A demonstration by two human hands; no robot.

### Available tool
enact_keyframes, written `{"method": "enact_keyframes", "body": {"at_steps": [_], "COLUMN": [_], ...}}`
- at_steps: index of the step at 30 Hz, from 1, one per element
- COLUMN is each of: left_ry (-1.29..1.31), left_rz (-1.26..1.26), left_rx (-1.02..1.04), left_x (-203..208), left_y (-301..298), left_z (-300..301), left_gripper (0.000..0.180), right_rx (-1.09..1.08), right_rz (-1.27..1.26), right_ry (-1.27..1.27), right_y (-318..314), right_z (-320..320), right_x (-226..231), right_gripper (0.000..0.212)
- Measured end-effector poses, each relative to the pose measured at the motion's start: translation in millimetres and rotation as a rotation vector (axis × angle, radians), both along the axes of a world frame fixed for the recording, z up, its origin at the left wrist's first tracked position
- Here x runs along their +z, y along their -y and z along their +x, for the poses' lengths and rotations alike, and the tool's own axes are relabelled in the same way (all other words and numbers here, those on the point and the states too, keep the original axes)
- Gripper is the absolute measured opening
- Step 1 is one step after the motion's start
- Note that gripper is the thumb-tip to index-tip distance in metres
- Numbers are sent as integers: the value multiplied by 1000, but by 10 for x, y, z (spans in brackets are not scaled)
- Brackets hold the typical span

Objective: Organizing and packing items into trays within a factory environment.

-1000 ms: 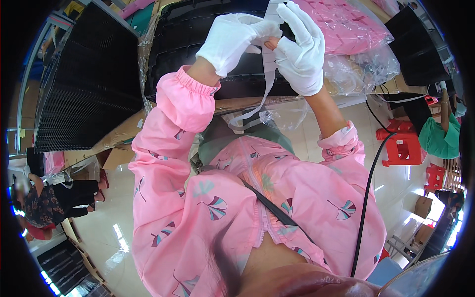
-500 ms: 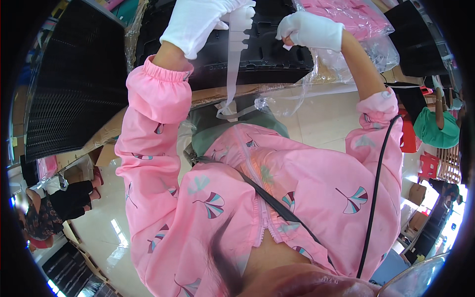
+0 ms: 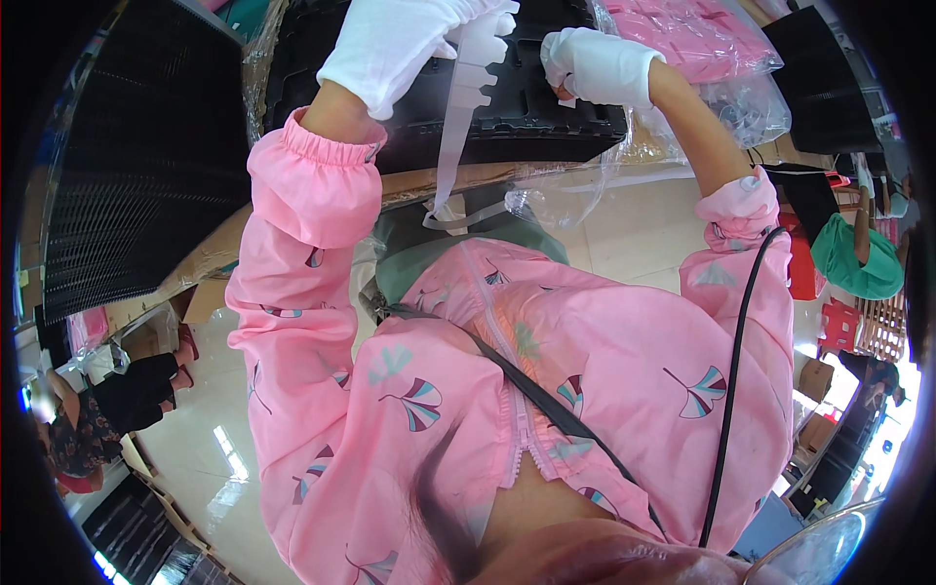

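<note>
White notched strip [image 3: 460, 112]: grasped in grip of left hand [image 3: 395, 49], hanging past near edge of black moulded panel [image 3: 531, 117]; small white tab [image 3: 566, 102] pinched in grip of right hand [image 3: 600, 66], over panel; rightward, pink pieces [image 3: 694, 37] in clear plastic [image 3: 746, 112].

No text, label, brand, number or sign can be read. The pink jacket [image 3: 604, 336] carries printed fan-shaped leaves, a picture pattern rather than lettering. The white strip [image 3: 464, 97] and the black tray [image 3: 551, 119] show no legible marks. The brown carton [image 3: 817, 379], far right, is too small to tell.
</note>
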State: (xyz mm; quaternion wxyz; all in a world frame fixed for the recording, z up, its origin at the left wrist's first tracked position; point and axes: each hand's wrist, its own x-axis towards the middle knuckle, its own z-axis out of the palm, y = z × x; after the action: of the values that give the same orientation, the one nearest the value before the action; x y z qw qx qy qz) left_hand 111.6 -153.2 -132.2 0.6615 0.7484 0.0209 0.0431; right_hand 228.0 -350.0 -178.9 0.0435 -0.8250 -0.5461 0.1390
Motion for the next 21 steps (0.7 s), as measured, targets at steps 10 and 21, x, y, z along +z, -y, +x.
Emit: {"method": "enact_keyframes", "body": {"at_steps": [10,21], "left_ry": [-3,204], "left_rz": [6,43], "left_rx": [22,90], "left_x": [-41,-269], "left_y": [67,117], "left_z": [12,69], "left_gripper": [19,24], "right_rx": [-94,-144], "right_rz": [428,1143], "right_ry": [273,488], "right_y": [176,-300], "right_z": [-138,-749], "right_x": [-104,37], "right_gripper": [24,17]}}
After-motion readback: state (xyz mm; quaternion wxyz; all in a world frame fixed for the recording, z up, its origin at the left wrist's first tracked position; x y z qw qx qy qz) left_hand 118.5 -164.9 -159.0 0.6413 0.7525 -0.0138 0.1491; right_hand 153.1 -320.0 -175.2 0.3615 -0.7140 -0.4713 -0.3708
